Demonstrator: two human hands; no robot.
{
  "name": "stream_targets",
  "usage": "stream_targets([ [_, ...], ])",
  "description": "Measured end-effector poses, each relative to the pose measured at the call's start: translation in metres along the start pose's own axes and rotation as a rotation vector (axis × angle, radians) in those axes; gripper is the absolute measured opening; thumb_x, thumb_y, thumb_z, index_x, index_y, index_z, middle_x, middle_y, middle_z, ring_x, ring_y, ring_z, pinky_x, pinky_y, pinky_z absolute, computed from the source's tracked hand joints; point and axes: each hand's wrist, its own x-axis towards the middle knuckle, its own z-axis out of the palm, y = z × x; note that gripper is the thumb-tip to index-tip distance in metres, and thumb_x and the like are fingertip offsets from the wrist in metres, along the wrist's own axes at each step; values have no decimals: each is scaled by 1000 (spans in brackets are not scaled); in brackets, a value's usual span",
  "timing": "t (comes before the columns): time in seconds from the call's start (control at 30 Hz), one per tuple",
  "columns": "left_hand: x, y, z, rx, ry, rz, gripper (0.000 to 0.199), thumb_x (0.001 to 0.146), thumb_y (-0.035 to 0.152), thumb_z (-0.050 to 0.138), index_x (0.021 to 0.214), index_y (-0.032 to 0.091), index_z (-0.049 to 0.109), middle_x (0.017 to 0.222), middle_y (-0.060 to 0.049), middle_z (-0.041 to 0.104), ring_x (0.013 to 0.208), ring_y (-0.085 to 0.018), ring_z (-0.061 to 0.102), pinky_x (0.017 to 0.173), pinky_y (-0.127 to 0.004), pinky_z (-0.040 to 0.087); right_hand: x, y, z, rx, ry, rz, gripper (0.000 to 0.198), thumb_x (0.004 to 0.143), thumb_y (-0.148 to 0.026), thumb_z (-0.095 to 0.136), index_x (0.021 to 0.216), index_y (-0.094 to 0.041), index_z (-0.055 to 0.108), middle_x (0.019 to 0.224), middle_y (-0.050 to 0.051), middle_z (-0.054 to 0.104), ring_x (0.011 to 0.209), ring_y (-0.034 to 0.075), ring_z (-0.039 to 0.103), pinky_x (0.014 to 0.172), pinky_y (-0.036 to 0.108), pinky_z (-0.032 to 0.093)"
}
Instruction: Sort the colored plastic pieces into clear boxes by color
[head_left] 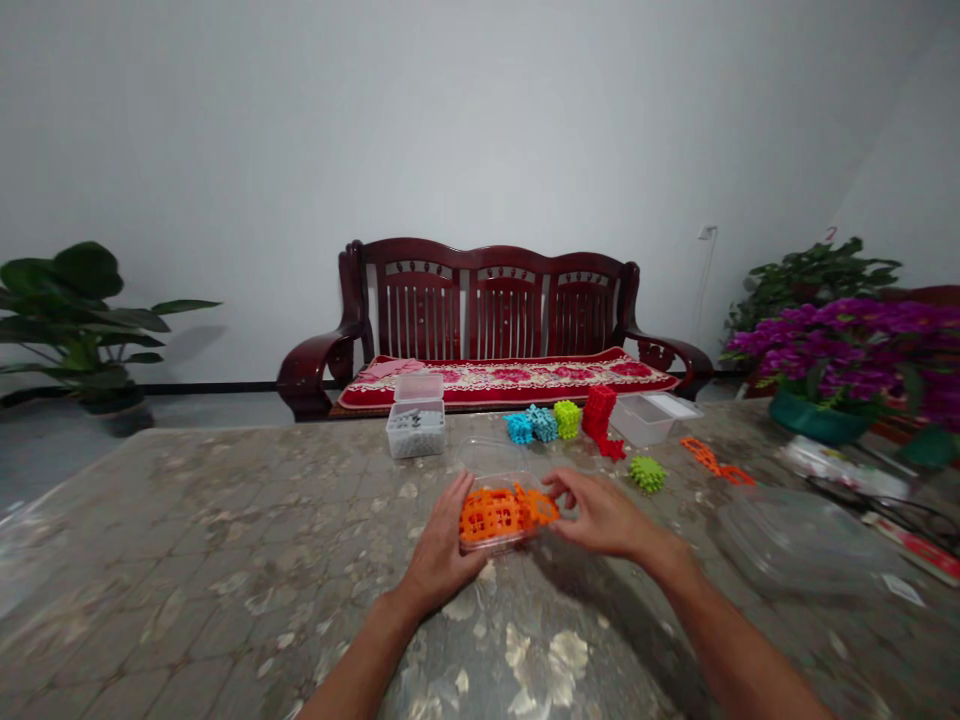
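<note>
In front of me on the table, a clear plastic container [504,544] with a raised lid [491,455] holds orange interlocking plastic pieces [487,512]. Its left side is gripped by my left hand [442,540], thumb near the front and fingers along the wall. My right hand [600,512] pinches an orange piece [541,507] at the container's right edge; whether that piece is linked to the others I cannot tell. Beyond them stand blue pieces [519,428], grey-blue pieces [543,423], a green block [567,419] and a red stack [598,412].
A lidded box of grey pieces [416,438] stands at the back left. Rightward are a green spiky piece [647,474], an orange chain [705,456], a clear tub [641,420], clear plastic containers [802,540] and a flower pot [817,422]. A wooden bench [502,300] stands behind.
</note>
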Motion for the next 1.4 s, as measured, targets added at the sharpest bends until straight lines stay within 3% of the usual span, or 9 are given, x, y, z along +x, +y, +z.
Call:
stream_targets([
  [0.23,-1,-4,3,-11,-8,12,89,84,32,74,160,18,29,165,-20,35,154,-37,34,124,-60,33,59,-15,19,-184,-19,-110,43,79,-22,72,122,-22,71,114,8,76,103,25,69,93,36,50],
  [0.37,-1,-4,3,-17,-15,22,87,83,31,74,159,19,32,166,-20,35,154,-37,35,124,-59,33,67,-2,36,-165,-28,-172,23,84,-20,69,105,-23,79,109,6,78,106,24,69,96,34,49],
  [0.6,0,0,-2,10,-57,11,80,83,30,74,155,21,41,167,-19,33,154,-37,34,123,-58,34,64,6,55,-158,40,-218,24,87,-15,62,98,-23,82,101,6,79,100,22,70,96,33,50],
  [0.77,1,3,-4,21,-61,4,75,81,28,75,151,21,48,167,-18,34,153,-37,36,123,-57,35,55,14,47,-21,128,-198,28,87,-15,59,104,-21,81,107,8,79,103,23,70,97,33,51],
  [0.9,1,3,-4,3,-56,-18,84,80,23,74,156,20,39,166,-19,34,153,-36,35,124,-58,34,33,49,30,127,214,27,33,85,-16,56,108,-19,80,104,9,79,93,23,72,87,35,55],
  [1.0,1,3,-4,-30,-43,-33,89,80,26,74,158,18,34,167,-20,33,154,-37,33,124,-59,32,6,79,23,159,148,188,39,77,-19,64,113,-18,78,109,10,79,96,27,73,87,40,56],
  [1.17,2,1,-3,-92,-23,-51,88,83,38,76,158,19,33,165,-19,36,154,-38,33,125,-60,31,-36,101,28,70,-12,224,70,62,-21,77,132,-19,69,137,13,68,126,34,62,110,48,45],
  [1.27,1,1,-2,-109,-21,-70,87,85,40,75,158,20,33,165,-18,36,154,-37,33,125,-60,30,-45,101,34,0,-65,221,74,67,-23,74,140,-18,63,143,14,65,132,34,58,114,48,41],
  [1.4,1,5,-3,-125,-8,-88,87,86,44,74,159,19,32,165,-19,35,154,-37,34,125,-59,32,-44,98,38,-73,-42,185,65,77,-26,68,141,-16,62,142,16,64,132,32,58,115,47,40],
])
